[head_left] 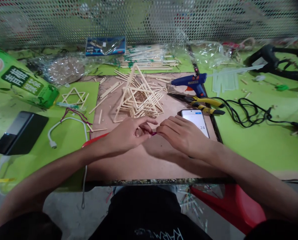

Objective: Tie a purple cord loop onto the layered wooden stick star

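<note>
I watch both hands at the near middle of the bench [258, 143], fingertips almost meeting. The right hand [181, 133] is narrow, pinching a purple thread [154, 133]. The left hand [129, 135] is half curled, its index finger stretched toward the right one and its thumb at the thread; I cannot tell whether it grips. The thread sits in the small gap between the fingertips, and the short length I can see runs sideways, from one hand to the other.

Just beyond the left hand I have a frame of thin sticks [139, 108], its tall peak pointing away from the hands and its stacked star layers around the middle. A small star [74, 94] lies farther out, left of the left hand, with the white cable [86, 166] nearer. Partly beneath the right hand is a phone [195, 121]; beyond it are pliers [208, 100] and a blue glue gun [192, 82].

Under the hands I see a brown board [139, 163], with bright green surface to either side, scattered with stick bits. A green bottle [21, 78] lies well left of the hands. Far beyond them stands a metal mesh [149, 20]. Below the right forearm are a red stool [250, 203] and grey floor [226, 230].
</note>
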`<state>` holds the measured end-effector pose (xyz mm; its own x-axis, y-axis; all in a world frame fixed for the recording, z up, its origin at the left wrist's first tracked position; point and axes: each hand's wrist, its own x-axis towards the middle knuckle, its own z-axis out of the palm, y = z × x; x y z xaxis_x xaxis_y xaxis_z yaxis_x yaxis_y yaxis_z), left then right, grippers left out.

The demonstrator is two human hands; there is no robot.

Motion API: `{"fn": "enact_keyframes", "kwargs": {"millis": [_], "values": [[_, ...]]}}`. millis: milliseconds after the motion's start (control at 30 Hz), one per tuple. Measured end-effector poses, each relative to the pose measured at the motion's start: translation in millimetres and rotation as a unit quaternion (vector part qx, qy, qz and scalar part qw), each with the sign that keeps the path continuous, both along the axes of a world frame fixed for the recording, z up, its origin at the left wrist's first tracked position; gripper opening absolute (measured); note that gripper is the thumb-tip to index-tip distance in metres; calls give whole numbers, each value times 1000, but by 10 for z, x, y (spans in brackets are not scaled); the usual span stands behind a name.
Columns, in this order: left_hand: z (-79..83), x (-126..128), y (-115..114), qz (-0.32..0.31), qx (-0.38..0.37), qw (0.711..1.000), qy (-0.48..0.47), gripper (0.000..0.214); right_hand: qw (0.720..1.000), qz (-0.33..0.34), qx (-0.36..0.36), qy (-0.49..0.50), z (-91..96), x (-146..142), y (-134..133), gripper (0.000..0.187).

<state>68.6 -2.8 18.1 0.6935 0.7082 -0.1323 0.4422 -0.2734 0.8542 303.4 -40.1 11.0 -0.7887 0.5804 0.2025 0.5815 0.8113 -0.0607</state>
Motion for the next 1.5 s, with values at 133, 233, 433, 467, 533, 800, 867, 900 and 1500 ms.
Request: {"fn": "enact_keyframes", "kwargs": {"millis": [133,233,433,467,533,800,867,900,1500], "values": [[-66,-16,14,6,-3,1000,-12,48,1000,-4,6,-11,-25,17,12,19],[-78,-37,20,8,-3,1000,-6,47,999,-6,24,-42,-37,32,38,17],[-2,-52,9,-23,40,999,22,40,999,8,11,-48,-11,62,60,17],[8,-52,4,-27,38,999,18,39,999,13,7,-49,-11,66,60,18],[19,-50,-4,-28,21,999,2,37,998,19,1,-53,-21,72,59,17],[101,-84,9,21,66,997,-14,31,996,17,-12,-92,-47,84,54,11],[159,-106,3,41,83,995,-23,31,995,9,-23,-95,-70,104,58,15],[194,-118,-2,52,89,994,-37,31,995,4,-28,-95,-89,117,61,18],[158,-22,-250,-17,62,997,-53,39,970,-66,-82,219,77,-127,-132,25]]}}
